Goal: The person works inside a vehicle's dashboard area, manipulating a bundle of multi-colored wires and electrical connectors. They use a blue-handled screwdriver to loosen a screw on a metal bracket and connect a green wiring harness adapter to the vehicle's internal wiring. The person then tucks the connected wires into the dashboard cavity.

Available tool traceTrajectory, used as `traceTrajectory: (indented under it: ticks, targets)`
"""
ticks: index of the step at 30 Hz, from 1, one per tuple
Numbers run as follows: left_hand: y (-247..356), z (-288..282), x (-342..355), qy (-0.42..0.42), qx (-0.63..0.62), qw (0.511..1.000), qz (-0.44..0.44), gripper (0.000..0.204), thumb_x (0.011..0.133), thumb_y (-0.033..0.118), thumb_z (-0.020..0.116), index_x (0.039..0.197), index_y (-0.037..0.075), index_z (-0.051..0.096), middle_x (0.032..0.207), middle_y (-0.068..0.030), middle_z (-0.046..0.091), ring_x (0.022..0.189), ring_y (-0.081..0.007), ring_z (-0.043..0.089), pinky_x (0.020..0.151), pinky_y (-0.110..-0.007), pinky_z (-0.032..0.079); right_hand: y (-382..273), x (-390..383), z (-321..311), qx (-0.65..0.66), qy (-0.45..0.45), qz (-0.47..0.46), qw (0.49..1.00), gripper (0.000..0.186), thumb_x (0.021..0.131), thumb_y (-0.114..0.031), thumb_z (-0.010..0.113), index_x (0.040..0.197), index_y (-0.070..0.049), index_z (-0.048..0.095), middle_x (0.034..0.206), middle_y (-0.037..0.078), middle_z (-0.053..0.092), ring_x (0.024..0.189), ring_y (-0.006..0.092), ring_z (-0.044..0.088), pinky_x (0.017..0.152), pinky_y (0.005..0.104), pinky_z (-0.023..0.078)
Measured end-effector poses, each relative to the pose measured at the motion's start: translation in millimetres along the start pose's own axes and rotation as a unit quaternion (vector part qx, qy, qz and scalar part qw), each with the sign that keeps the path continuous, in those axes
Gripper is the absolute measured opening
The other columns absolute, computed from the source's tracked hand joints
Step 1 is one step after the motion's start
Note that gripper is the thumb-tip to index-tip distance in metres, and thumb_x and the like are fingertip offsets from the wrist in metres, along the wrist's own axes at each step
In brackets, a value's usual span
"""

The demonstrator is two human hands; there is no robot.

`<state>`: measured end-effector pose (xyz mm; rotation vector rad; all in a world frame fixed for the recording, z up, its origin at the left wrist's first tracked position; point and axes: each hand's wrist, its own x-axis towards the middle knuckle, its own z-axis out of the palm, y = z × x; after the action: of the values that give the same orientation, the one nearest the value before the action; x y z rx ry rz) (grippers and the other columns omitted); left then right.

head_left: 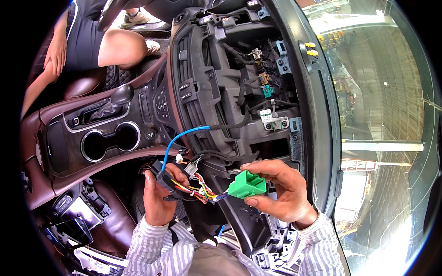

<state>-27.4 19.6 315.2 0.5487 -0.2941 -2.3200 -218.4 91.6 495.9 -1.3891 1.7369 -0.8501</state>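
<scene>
My left hand (160,195) grips a black connector housing (162,177) low in the centre, with a blue cable (184,132) arching from it toward the opened dashboard. My right hand (283,193) holds a bright green rectangular connector (247,184) between thumb and fingers, its open end turned rightward. A bundle of multicoloured wires (207,193) runs between the two hands, with a grey plug (190,169) and a small white plug (179,158) just above it. Black cabling (230,124) lies over the dashboard opening.
Another person (117,48) sits at upper left. The centre console (64,124) has a gear lever and cupholders. A removed screen panel (80,211) rests on the lower-left seat. The dashboard cavity (248,64) shows several connectors and brackets. The windscreen (377,115) fills the right side.
</scene>
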Motion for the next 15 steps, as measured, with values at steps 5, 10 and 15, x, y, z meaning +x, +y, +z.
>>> traceTrajectory:
  ticks: [5,10,15]
  targets:
    - [1,-4,0,0.02,0.047,0.999,0.011,0.063,0.102,0.064,0.035,0.093,0.003,0.051,0.086,-0.0055,0.05,0.08,-0.0165,0.052,0.071,-0.031,0.043,-3,0,-2,0.006,-0.012,0.011,1.0,0.053,0.082,-0.003,0.08,0.131,-0.003,0.06,0.117,0.01,0.068,0.098,0.0176,0.069,0.082,0.0295,0.054]
    - [1,-22,-3,-0.024,0.017,0.997,0.065,0.059,0.099,0.056,0.049,0.103,-0.002,0.053,0.095,-0.012,0.057,0.089,-0.0232,0.06,0.079,-0.037,0.051,-2,-2,2,0.096,0.012,0.065,0.993,0.053,0.084,-0.001,0.078,0.132,0.001,0.057,0.125,0.01,0.065,0.108,0.0185,0.067,0.092,0.0316,0.054]
    - [9,-22,-8,-0.003,0.141,0.982,0.126,0.056,0.103,0.049,0.044,0.107,-0.005,0.057,0.103,-0.0175,0.065,0.091,-0.0223,0.064,0.083,-0.035,0.051,-5,-4,5,0.039,-0.039,0.058,0.997,0.056,0.078,-0.001,0.081,0.13,-0.003,0.061,0.122,0.011,0.068,0.103,0.0193,0.069,0.088,0.032,0.054]
